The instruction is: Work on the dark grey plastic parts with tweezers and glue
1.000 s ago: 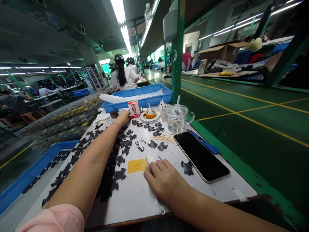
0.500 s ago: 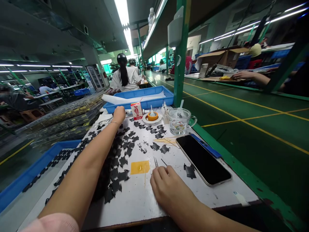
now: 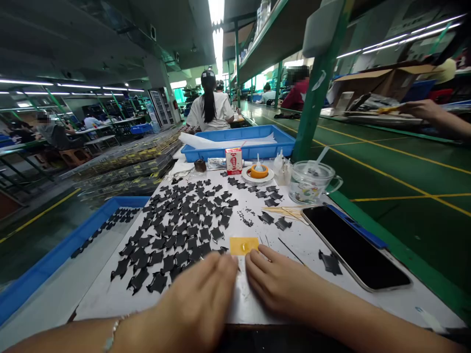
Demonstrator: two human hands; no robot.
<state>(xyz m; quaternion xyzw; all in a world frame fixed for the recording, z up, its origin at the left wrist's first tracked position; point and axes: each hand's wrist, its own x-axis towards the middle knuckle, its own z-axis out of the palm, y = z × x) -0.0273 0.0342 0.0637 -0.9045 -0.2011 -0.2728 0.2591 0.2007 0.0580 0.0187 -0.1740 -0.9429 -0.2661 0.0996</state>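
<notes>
My left hand (image 3: 200, 294), slightly blurred, is low over the front of the white table, its fingers closed together and pointing at my right hand. Anything between those fingers is hidden. Curled at the lower edge of a small yellow sheet (image 3: 238, 243) are the fingers of my right hand (image 3: 277, 277), and what they pinch cannot be made out. Tweezer tips (image 3: 263, 240) show just beyond them, and a thin black stick (image 3: 290, 249) lies to their right. Many small flat black parts (image 3: 191, 230) cover the table's left side. Tiny black bits (image 3: 246, 217) lie mid-table.
Right of my hands lie a phone (image 3: 353, 250), a blue tool (image 3: 358, 226) and wooden sticks (image 3: 287, 212). Behind stand a glass mug (image 3: 307, 189), an orange tape roll (image 3: 259, 171), a small carton (image 3: 233, 162) and a blue tray (image 3: 253, 133). Another blue tray (image 3: 22, 289) is at left.
My left hand has come back from the far end of the table to the front, beside my right hand. My right hand has shifted onto the yellow sheet's edge. The view has turned left.
</notes>
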